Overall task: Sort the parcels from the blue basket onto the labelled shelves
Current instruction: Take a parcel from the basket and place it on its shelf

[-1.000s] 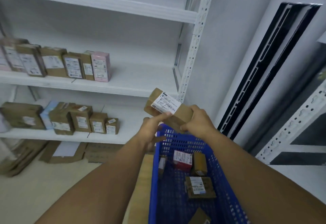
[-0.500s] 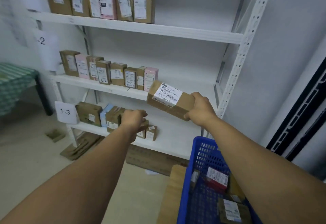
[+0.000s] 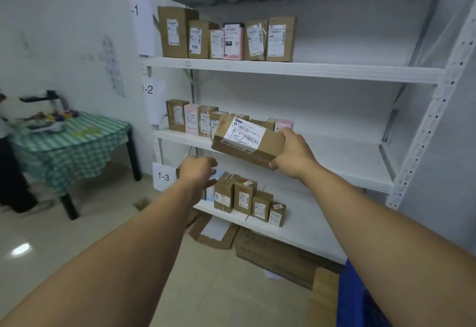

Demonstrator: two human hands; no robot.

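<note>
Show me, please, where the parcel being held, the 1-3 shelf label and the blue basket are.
held parcel (image 3: pixel 244 134): head view, on its white shipping label.
1-3 label (image 3: pixel 163 176): head view, middle of the paper sign.
blue basket (image 3: pixel 355 301): head view, on its side wall at bottom right.

The right hand (image 3: pixel 291 154) alone is lifting the brown parcel (image 3: pixel 247 141) away from the blue basket (image 3: pixel 356 301) and up before the labelled shelves (image 3: pixel 296 70), while the left hand (image 3: pixel 197 172), having let go, is drifting empty below it.
</note>
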